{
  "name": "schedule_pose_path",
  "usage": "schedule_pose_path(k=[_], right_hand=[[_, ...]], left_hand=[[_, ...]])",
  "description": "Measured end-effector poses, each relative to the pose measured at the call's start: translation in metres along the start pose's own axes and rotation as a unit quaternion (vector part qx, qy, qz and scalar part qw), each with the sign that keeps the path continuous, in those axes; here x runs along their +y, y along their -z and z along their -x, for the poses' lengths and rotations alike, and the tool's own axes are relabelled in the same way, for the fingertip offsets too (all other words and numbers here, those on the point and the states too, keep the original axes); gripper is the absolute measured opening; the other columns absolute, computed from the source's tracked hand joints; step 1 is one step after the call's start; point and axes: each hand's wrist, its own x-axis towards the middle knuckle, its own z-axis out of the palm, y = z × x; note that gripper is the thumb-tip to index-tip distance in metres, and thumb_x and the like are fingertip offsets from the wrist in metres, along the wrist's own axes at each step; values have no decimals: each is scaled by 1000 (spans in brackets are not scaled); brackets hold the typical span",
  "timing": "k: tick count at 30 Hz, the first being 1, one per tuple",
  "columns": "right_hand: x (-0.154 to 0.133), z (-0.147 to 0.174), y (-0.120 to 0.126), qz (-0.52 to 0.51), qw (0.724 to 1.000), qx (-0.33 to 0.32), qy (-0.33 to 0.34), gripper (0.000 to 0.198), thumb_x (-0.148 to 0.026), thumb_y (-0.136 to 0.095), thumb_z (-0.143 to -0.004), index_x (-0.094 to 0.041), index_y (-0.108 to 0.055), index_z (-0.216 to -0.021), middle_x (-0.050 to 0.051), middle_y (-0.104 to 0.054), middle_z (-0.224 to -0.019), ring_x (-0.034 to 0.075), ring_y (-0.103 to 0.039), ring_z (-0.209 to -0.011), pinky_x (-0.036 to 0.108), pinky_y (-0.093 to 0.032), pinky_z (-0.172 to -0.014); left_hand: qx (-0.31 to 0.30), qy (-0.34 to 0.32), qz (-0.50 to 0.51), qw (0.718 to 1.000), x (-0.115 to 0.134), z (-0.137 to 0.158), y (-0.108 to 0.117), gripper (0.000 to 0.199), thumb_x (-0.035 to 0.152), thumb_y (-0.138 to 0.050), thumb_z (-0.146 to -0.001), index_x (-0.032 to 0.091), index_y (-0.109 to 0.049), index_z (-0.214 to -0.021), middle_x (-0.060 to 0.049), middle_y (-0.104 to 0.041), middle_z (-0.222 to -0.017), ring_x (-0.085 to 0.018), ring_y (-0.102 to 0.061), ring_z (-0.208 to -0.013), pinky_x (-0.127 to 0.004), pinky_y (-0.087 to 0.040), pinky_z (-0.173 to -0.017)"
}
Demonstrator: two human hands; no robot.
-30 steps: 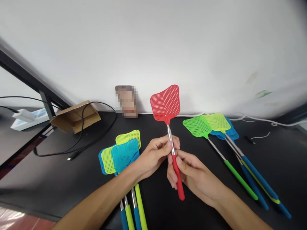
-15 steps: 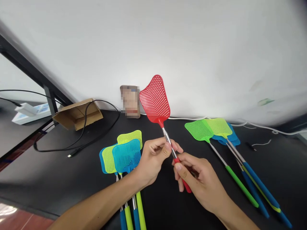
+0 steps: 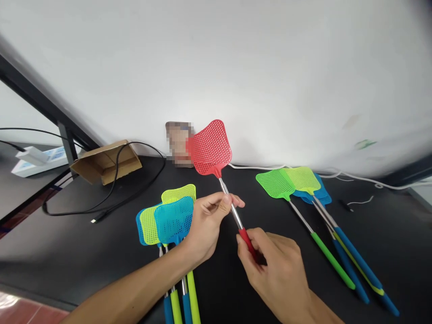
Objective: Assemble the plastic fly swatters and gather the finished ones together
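Observation:
A red fly swatter [image 3: 213, 148] with a perforated head and a metal shaft is held up over the table, tilted with its head to the upper left. My left hand [image 3: 211, 220] pinches the metal shaft between thumb and fingers. Around the red grip lower down, my right hand [image 3: 275, 265] is closed, hiding the handle's end. Left of my left hand lie several blue and yellow-green swatters [image 3: 175, 218], partly covered by my forearm. To the right of my hands rest a green swatter [image 3: 276, 183] and overlapping yellow-green [image 3: 305, 179] and blue ones.
An open cardboard box [image 3: 108, 162] sits at the back left, with a black cable [image 3: 124, 200] looping past it. A white power strip [image 3: 43, 159] lies farther left. A pixelated package [image 3: 178, 144] leans on the wall. A white cord [image 3: 357, 175] runs along the table's back.
My right hand has turned over and wrapped round the red grip, lower on the handle. The swatter has dropped slightly and more metal shaft shows between my hands.

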Motion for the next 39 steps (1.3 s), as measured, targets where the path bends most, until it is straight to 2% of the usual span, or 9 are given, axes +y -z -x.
schedule_pose_path(k=[7,17,21,24,28,31,33,37,39], right_hand=[[-3,1,0,53,997,35,42,28,-13,-64,-91,-23,-48,-71,-4,-44,-53,11,-36,-45,31,-28,-52],[-7,-1,2,82,996,32,30,31,-8,-57,-87,-23,-40,-67,-4,-42,-54,12,-31,-47,33,-22,-53],[-5,2,-5,87,995,-3,41,27,-7,-55,-86,-23,-42,-68,-3,-43,-54,12,-32,-47,32,-20,-54],[8,-3,-8,133,990,-37,-3,23,-16,-55,-89,-23,-44,-70,-2,-48,-54,12,-36,-44,32,-17,-53],[36,-19,-3,248,955,-114,-120,23,-28,-56,-92,-23,-47,-71,-1,-53,-52,14,-44,-42,32,-11,-54],[50,-29,2,300,926,-154,-168,20,-34,-54,-96,-22,-54,-79,4,-62,-58,19,-56,-48,32,-11,-54],[55,-31,4,308,918,-171,-181,20,-35,-52,-98,-21,-58,-85,7,-66,-62,22,-61,-52,32,-13,-54],[60,-34,7,260,926,-174,-209,23,-38,-55,-98,-20,-59,-84,7,-65,-64,23,-63,-58,31,-18,-55],[62,-37,11,164,948,-151,-226,24,-41,-60,-95,-20,-60,-82,5,-64,-65,22,-62,-61,31,-24,-56]], left_hand=[[17,-42,-6,999,6,-4,3,24,37,-71,-94,20,-80,-80,-5,-75,-89,-19,-65,-92,-32,-47,-91],[50,-46,19,997,8,-10,7,25,40,-73,-93,18,-77,-79,-5,-70,-88,-17,-63,-90,-30,-49,-85],[110,-126,89,982,34,-31,24,25,40,-80,-86,18,-72,-78,-3,-64,-88,-14,-59,-84,-26,-51,-78],[113,-187,84,972,41,-37,28,31,44,-76,-89,17,-67,-78,-3,-63,-86,-13,-58,-76,-24,-50,-70],[26,-96,20,995,18,-17,12,29,44,-63,-98,18,-65,-85,-3,-68,-87,-9,-57,-58,-24,-45,-57],[-70,-2,-22,997,-3,2,-1,29,41,-61,-100,22,-57,-122,-2,-73,-81,-10,-56,-53,-24,-44,-55],[-99,24,-53,993,-11,8,-6,33,38,-62,-99,19,-55,-125,-3,-72,-79,-9,-53,-51,-23,-42,-54],[-117,43,-61,990,-17,6,-5,26,39,-60,-99,17,-58,-112,-5,-71,-87,-6,-52,-48,-22,-40,-49],[-124,66,-33,990,-18,4,-3,26,40,-60,-99,18,-58,-113,-2,-69,-85,-5,-47,-43,-21,-36,-44]])
